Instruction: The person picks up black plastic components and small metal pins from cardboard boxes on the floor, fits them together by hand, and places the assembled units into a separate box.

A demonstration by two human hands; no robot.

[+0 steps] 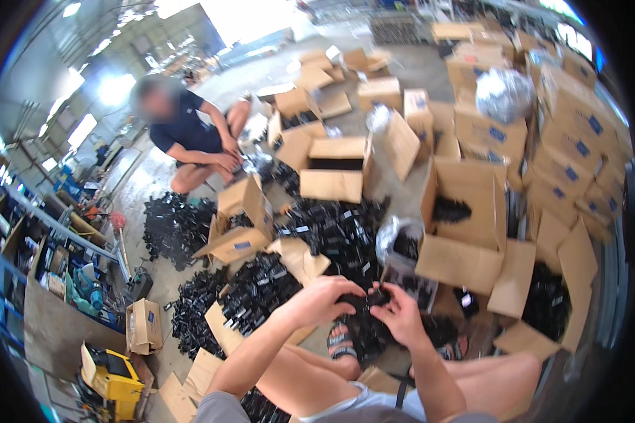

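Observation:
My left hand [322, 299] and my right hand [396, 312] meet over my knees, both gripping a bundle of small black parts [360, 303]. The fingers of both hands curl around the bundle's ends. Below them lies a heap of the same black parts [369, 340] by my sandalled foot [340, 342]. More black parts with white tags [331, 229] are spread across the floor ahead.
Open cardboard boxes [466, 225] stand around me, and stacked closed boxes [564, 134] rise at the right. A person [190, 134] squats at the back left beside another black pile [173, 225]. A yellow machine [113, 374] sits at the lower left near shelving [21, 247].

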